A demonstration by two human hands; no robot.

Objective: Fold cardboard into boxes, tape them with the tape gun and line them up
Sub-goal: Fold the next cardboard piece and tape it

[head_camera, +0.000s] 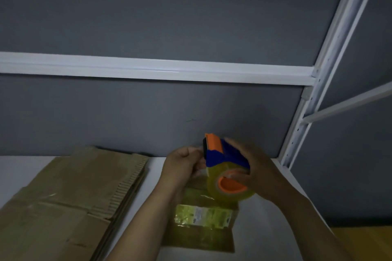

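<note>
A stack of flat brown cardboard sheets (63,197) lies on the left side of the white table (258,239). The sheets are not folded up, and their far edges sit close to the wall.

Next to the stack there is a bare white strip of table. Then comes the left hand (182,167), lifted above the table. Its fingers are curled at the black front end of the blue and orange plastic tape gun (222,154). The picture is too blurry there to tell if they pinch anything.

The tape gun is up in the air between the two hands, near the back of the table. A fat roll of clear tape (231,195) with an orange middle sits in it. The right hand (256,171) is wrapped round the tape gun from the right, holding it tight.

Under the hands a small brown cardboard piece (201,233) lies flat on the table. It is shiny with tape and has a pale label (201,217) on it.

Behind the table is a dark grey wall (148,6) with a white metal rail (148,69) across it. On the right a white metal post (314,99) goes up at a slant. A yellow surface (364,243) shows in the bottom right corner. The room is dim.
</note>
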